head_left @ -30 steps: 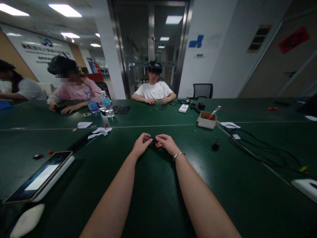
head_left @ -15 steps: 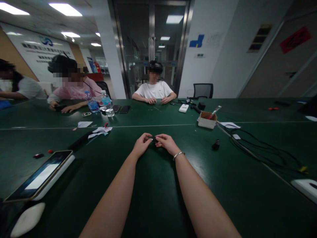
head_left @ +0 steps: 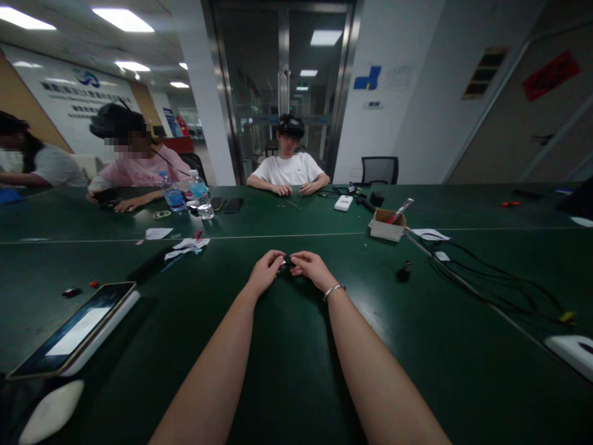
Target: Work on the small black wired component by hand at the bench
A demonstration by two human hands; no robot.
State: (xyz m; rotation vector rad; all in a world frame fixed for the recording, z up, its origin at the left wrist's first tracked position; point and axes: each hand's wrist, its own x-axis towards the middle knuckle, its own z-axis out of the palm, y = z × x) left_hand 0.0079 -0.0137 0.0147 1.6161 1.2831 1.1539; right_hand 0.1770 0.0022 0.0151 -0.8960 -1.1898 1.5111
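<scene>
Both my hands meet over the middle of the green table [head_left: 296, 346], fingertips almost touching. Between them is a small dark piece [head_left: 288, 261] with a shiny metallic part on its left side; it is too small to name. My left hand [head_left: 265, 271] pinches it from the left, at the shiny part. My right hand [head_left: 313, 268], with a silver bracelet [head_left: 333, 291] on the wrist, pinches its dark part from the right. Fingertips hide much of the piece. Off to the right, a small black cylindrical part [head_left: 404, 271] rests on the tabletop.
A phone [head_left: 76, 327] on a white block and a white mouse [head_left: 53, 411] lie at left. Crumpled paper [head_left: 188, 247], water bottles [head_left: 201, 194] and a small carton [head_left: 387, 230] stand farther off. Black cables [head_left: 491, 272] run along the right. Other people [head_left: 288, 170] sit across the table.
More of the shiny part shows at my left fingertips now, and the dark piece has turned slightly. My arms have hardly moved.
</scene>
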